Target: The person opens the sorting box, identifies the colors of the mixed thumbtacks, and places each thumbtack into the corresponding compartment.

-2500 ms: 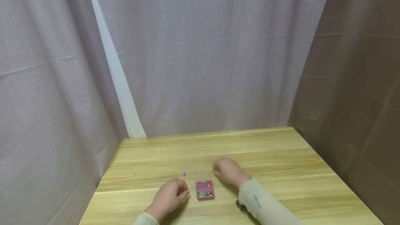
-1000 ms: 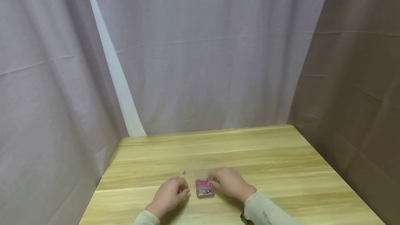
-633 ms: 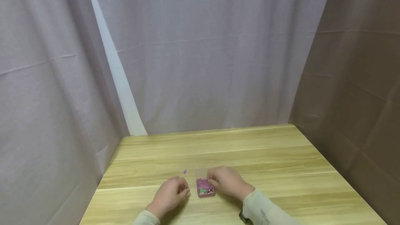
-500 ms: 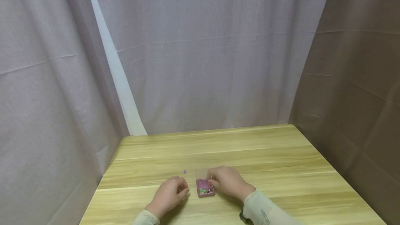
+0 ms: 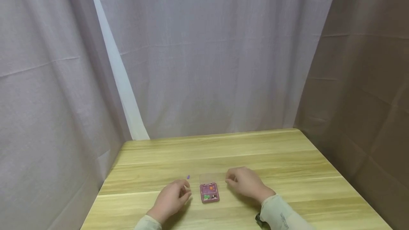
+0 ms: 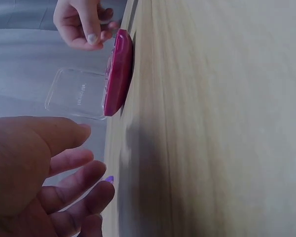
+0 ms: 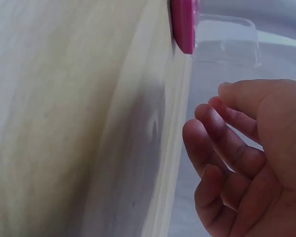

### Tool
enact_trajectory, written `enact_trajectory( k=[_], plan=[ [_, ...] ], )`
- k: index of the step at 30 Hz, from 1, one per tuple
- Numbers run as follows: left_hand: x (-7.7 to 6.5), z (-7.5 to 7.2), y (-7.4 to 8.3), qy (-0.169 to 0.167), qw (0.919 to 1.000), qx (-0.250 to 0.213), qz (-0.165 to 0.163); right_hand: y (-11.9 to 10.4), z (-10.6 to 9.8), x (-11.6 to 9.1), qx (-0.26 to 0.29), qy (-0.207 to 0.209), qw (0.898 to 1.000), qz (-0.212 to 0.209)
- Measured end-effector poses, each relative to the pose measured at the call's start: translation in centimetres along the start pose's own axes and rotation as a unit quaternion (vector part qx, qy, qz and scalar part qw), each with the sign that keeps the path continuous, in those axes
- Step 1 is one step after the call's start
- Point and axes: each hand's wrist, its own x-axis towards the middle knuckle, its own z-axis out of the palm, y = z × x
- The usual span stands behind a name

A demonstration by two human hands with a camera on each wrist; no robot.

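Note:
A small magenta pill box [image 5: 209, 201] lies on the table with its clear lid [image 5: 207, 178] folded back, away from me. Green pills [image 5: 206, 197] fill the near left compartment; dark and white ones [image 5: 214, 196] are in the near right. An orange pill [image 5: 211, 188] is in the far right compartment. One purple pill [image 5: 188, 177] lies on the table beyond my left hand [image 5: 170, 198]. That hand is left of the box, fingers loosely bent, nothing in it. To the right of the box hovers my right hand [image 5: 247, 183], its fingers loosely curled and holding nothing.
The wood-grain table [image 5: 271, 152] runs back to a grey curtain [image 5: 204, 63]. Curtains also stand at both sides, the right one [image 5: 361, 81] darker. A dark band [image 5: 260, 220] is at my right cuff.
My right hand has moved right, off the box's far right compartment, where the orange pill now shows uncovered. My left hand has shifted slightly left. The purple pill stays in place.

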Motion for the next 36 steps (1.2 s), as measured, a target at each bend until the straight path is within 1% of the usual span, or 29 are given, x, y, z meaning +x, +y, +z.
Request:
enact_trajectory(
  k=[5,11,13,16,19,22,29,32,36],
  plan=[
    [0.5,0.0,-0.4,0.007,0.9999,0.007,-0.01,0.2,-0.3,-0.5,0.019,-0.001,1.0,0.016],
    [2.0,-0.3,-1.1,0.016,0.9996,-0.004,-0.023,0.1,-0.8,-0.7,0.025,0.0,0.999,0.035],
    [2.6,-0.3,-1.3,0.013,0.9995,0.0,-0.029,0.1,-0.9,-0.7,0.023,0.001,0.999,0.037],
    [3.2,-0.1,-1.7,0.011,0.9992,0.019,-0.033,0.1,-0.9,-0.8,0.022,0.002,0.999,0.043],
    [3.7,-0.1,-1.8,0.009,0.9987,0.035,-0.035,0.3,-0.9,-1.0,0.024,0.003,0.999,0.049],
    [4.1,0.0,-1.8,0.002,0.9984,0.041,-0.038,0.5,-0.8,-1.0,0.025,0.004,0.998,0.05],
    [5.1,0.5,-1.9,0.002,0.9981,0.058,-0.022,0.6,-0.5,-1.0,0.025,0.004,0.999,0.047],
    [5.4,0.7,-2.1,-0.004,0.9984,0.051,-0.023,0.6,-0.5,-1.0,0.023,0.004,0.999,0.043],
    [5.7,1.0,-2.3,0.001,0.9984,0.054,-0.017,0.5,-0.5,-1.0,0.022,0.003,0.999,0.042]
  ],
)
